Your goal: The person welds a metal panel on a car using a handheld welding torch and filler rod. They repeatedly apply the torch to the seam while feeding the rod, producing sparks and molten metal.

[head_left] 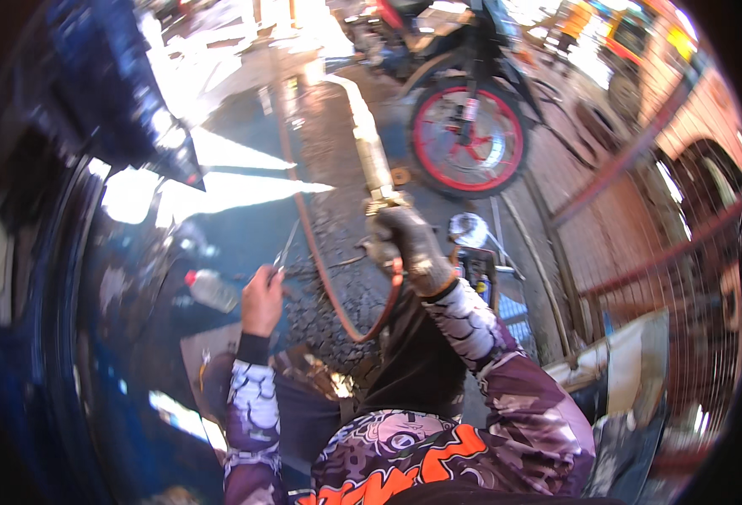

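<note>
In my right hand (411, 246), which wears a dark glove, is a brass-coloured gas torch (371, 151) with a bent tip, pointing up and away from me. A reddish hose (310, 244) hangs in a loop beside that hand and runs off to the far side. My bare left hand (263, 301) is closed on a thin metal rod (286, 246) that points away from me; its far end is hard to make out. A clear bottle with a red cap (211, 289) lies to the left of this hand.
A motorcycle wheel (503, 168) with a red rim stands ahead on the right. Dark blue vehicle panels (106, 93) rise at the left. Metal rails (632, 164) line the right side. A round silver can (468, 228) sits by a dark box (476, 268). Broken rubble (337, 311) covers the ground between my hands.
</note>
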`<state>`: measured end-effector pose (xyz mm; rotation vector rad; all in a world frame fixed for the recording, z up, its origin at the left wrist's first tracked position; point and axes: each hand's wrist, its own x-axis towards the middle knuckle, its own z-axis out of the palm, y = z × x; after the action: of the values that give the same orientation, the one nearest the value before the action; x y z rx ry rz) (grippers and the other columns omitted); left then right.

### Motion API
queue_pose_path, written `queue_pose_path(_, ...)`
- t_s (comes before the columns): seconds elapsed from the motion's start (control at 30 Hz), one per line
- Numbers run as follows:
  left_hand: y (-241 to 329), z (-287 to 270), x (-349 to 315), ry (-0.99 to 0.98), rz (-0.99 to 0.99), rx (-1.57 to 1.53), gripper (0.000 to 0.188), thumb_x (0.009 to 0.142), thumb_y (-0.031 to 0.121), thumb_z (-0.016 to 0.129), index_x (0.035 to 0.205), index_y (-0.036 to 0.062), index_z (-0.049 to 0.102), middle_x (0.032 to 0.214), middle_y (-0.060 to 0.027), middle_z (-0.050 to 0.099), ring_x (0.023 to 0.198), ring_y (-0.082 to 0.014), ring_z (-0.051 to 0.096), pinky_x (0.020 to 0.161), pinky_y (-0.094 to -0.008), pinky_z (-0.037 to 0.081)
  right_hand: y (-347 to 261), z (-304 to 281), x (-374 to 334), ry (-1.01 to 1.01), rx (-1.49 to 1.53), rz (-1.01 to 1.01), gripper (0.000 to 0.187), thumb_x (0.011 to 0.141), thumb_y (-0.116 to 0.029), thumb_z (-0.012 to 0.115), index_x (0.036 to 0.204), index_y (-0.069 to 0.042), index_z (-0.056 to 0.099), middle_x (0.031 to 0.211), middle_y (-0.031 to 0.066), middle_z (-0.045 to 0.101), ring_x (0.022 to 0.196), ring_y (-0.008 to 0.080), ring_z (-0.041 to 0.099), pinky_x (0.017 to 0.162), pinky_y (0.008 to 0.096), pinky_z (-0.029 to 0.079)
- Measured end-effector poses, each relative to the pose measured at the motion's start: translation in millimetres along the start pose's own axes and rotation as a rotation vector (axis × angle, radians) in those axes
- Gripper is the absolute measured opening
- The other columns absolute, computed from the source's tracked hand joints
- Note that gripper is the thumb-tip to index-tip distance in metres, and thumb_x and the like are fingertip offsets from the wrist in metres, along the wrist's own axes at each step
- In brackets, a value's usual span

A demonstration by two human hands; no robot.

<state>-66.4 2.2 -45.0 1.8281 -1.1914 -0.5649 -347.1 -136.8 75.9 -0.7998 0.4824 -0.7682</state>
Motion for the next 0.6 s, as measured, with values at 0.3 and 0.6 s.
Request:
queue_pose_path(0.3,11.6,-10.6,0.8,0.094,0.084,0.008,0.019,0.109,0.017,0.064,0.111,-0.0013,0.07,0.088,-0.013,0.079,0.082,-0.0218,0.08,0.074,-0.0359,0.059,13.9,-0.6,9.4,0.032,0.009,-0.115,0.043,0.106,-0.015,0.063,0.146,-0.004,0.053,0.076,0.0034,0.057,0.039,0.0132,0.046,0.037,0.0282,0.043)
queue_pose_path(0.6,30.0,-19.1,-2.5,0.084,-0.008,-0.202,0.02,0.111,0.018,0.063,0.116,0.0004,0.07,0.084,-0.0105,0.078,0.076,-0.0168,0.077,0.069,-0.033,0.058,20.4,-9.8,7.3,-0.026,-0.021,-0.123,0.039,0.111,-0.02,0.059,0.142,0.003,0.054,0.076,0.0043,0.059,0.04,0.0148,0.047,0.04,0.0302,0.042)
